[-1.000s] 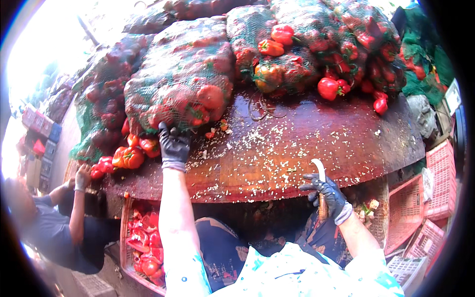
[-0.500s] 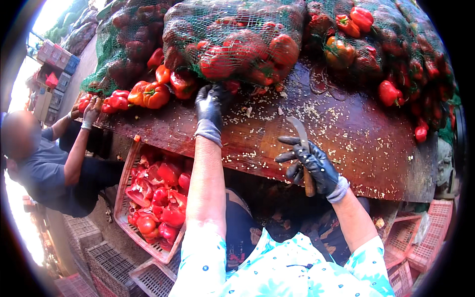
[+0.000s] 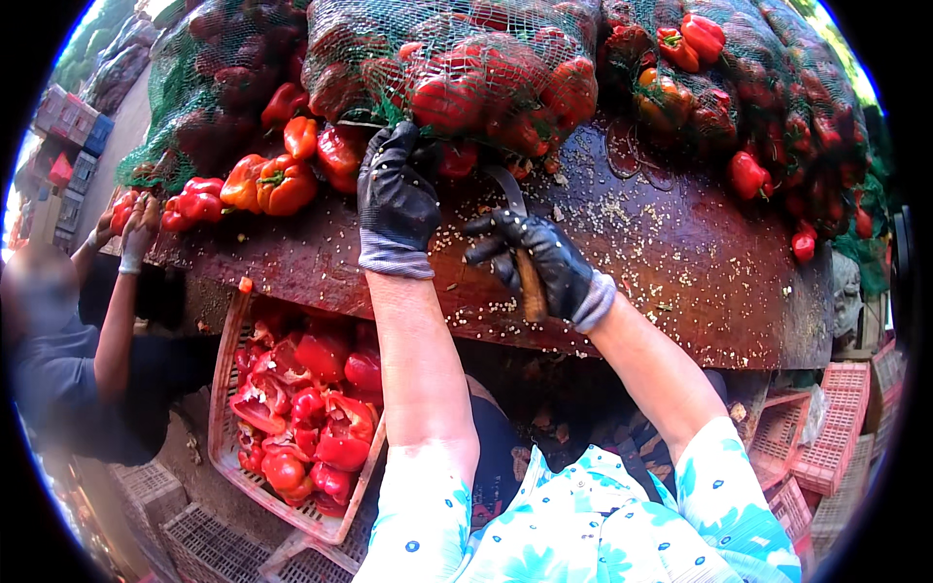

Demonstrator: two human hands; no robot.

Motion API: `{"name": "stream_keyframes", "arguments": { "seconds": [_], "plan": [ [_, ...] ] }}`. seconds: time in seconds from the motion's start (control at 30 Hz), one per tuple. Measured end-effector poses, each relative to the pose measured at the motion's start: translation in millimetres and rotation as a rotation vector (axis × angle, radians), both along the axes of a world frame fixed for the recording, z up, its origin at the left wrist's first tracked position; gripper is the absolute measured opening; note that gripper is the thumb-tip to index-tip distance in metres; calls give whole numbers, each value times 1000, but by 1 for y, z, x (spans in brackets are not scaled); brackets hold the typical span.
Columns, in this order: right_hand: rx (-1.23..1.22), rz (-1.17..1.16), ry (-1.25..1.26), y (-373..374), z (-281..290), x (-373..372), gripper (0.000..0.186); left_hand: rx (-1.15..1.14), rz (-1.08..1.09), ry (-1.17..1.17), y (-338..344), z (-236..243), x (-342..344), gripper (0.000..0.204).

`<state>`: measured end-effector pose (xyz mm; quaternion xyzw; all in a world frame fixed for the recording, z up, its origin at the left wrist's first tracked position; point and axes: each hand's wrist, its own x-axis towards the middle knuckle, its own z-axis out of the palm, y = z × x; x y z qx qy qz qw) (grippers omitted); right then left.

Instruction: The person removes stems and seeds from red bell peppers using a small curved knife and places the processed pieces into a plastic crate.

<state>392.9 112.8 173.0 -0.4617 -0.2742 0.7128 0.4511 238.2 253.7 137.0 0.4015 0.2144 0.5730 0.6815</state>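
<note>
My left hand (image 3: 397,194), in a black glove with a grey cuff, is closed at the lower edge of a green mesh bag (image 3: 466,58) full of red peppers. Its fingertips pinch the netting, where a green tuft sticks up. In my right hand (image 3: 546,257), also black-gloved, is a knife (image 3: 532,287) with a wooden handle and a curved blade pointing up towards the bag. A red pepper (image 3: 457,160) shows just right of my left hand, under the bag. Left of that hand, an orange pepper (image 3: 287,186) and several red ones lie on the wooden table (image 3: 671,282).
Seeds litter the tabletop. A crate (image 3: 222,408) of cut red peppers (image 3: 321,418) stands below the table edge at left. Another person (image 3: 87,360) handles peppers at far left. More bags (image 3: 719,87) line the back right; stacked crates (image 3: 834,428) stand at lower right.
My left hand has risen onto the bag's lower edge and closed there. My right hand has brought the knife left and up, nearer the bag. The view has shifted slightly.
</note>
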Motion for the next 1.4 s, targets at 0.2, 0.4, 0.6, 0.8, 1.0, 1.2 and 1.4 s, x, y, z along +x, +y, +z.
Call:
{"name": "stream_keyframes", "arguments": {
  "seconds": [0.2, 0.4, 0.6, 0.8, 1.0, 1.2, 1.4],
  "plan": [
    [52, -177, 64, 35, -19, -9, 29, -96, 88, 37, -6, 22, 5, 27],
    [25, -222, 399, 67, -21, -29, 24, -402, 25, -185, 0, 25, 1, 24],
    [175, -33, 94, 78, -13, -10, 29, -142, 29, -8, -13, 29, 0, 34],
    [131, 190, -198, 68, -2, 7, 31, -81, 70, 53, -1, 12, 2, 35],
    [116, 243, -133, 68, 12, 16, 30, -19, 236, 114, 3, 4, 7, 20],
    [601, 139, -190, 95, -42, 18, 31, -317, 80, -196, -10, 30, 20, 14],
    [82, 524, -165, 41, 15, 23, 33, -211, -211, -386, 6, 10, -8, 17]
  ]
}}
